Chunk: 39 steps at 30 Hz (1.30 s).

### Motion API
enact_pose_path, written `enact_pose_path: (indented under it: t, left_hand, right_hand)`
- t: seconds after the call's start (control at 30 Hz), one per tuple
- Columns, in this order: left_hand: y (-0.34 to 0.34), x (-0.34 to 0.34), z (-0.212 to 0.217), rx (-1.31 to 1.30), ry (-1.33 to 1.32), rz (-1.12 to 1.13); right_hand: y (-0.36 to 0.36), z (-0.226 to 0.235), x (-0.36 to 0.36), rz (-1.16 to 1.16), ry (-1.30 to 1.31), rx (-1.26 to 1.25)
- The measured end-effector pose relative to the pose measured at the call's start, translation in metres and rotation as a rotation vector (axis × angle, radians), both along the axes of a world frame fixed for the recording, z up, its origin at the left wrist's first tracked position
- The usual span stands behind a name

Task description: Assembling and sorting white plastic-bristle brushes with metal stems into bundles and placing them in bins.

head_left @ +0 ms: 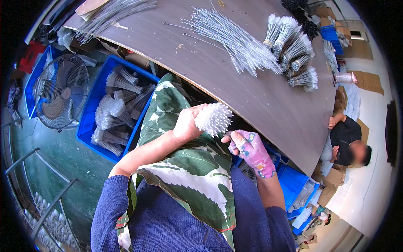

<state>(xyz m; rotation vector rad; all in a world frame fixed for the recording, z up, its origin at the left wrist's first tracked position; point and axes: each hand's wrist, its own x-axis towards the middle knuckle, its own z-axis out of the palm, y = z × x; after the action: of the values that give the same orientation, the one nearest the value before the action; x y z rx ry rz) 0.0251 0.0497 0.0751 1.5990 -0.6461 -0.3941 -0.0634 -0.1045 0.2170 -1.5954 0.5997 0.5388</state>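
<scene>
My left hand (187, 124) is closed round a bundle of thin wire brushes (215, 119), held over my lap with the white bristle tips turned up. Close beside it, at the table's edge, is my right hand (254, 153) in a pink flowered fingerless glove. Its fingers are curled with thumb and forefinger together; what they hold, if anything, is too small to make out. On the brown table (268, 113) lies a spread of loose wire brushes (235, 40) with looped ends. Several tied brush bundles (296, 50) are gathered to their right.
A blue crate (86, 126) with brush bundles stands left of my lap, next to a floor fan (63, 90). More wires (115, 17) lie at the table's far left. Blue bins (291, 180) are below the right edge. Another person (348, 136) sits beyond the table.
</scene>
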Motion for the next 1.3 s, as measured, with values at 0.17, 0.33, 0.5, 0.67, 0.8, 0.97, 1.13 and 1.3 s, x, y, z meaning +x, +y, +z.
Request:
enact_pose_path:
  t: [0.17, 0.33, 0.5, 0.67, 0.8, 0.97, 1.13, 1.3]
  left_hand:
    - [-0.003, 0.001, -0.002, -0.050, -0.153, 0.021]
    - [-0.003, 0.000, -0.002, -0.019, -0.154, 0.014]
    - [-0.002, 0.000, 0.000, -0.031, -0.131, 0.020]
    - [-0.002, 0.000, -0.001, -0.008, -0.071, -0.004]
    - [-0.001, 0.000, -0.009, 0.074, -0.183, -0.010]
    - [-0.001, -0.002, -0.012, 0.068, -0.140, -0.012]
    - [-0.001, -0.003, -0.014, 0.086, -0.151, 0.004]
    - [-0.002, -0.002, -0.006, 0.051, -0.123, -0.018]
  right_hand:
    - [0.003, -0.002, 0.000, -0.021, 0.001, -0.005]
    - [0.003, -0.004, -0.001, -0.003, -0.024, -0.018]
    - [-0.002, -0.004, -0.005, -0.034, -0.007, 0.040]
    - [-0.003, -0.003, -0.006, -0.032, -0.005, 0.031]
    - [-0.002, -0.007, -0.005, -0.016, -0.006, 0.041]
    - [0.000, -0.007, -0.003, 0.009, -0.040, -0.009]
    - [-0.002, -0.009, -0.007, 0.020, -0.047, -0.001]
    - [-0.001, -0.008, -0.006, 0.017, -0.037, 0.018]
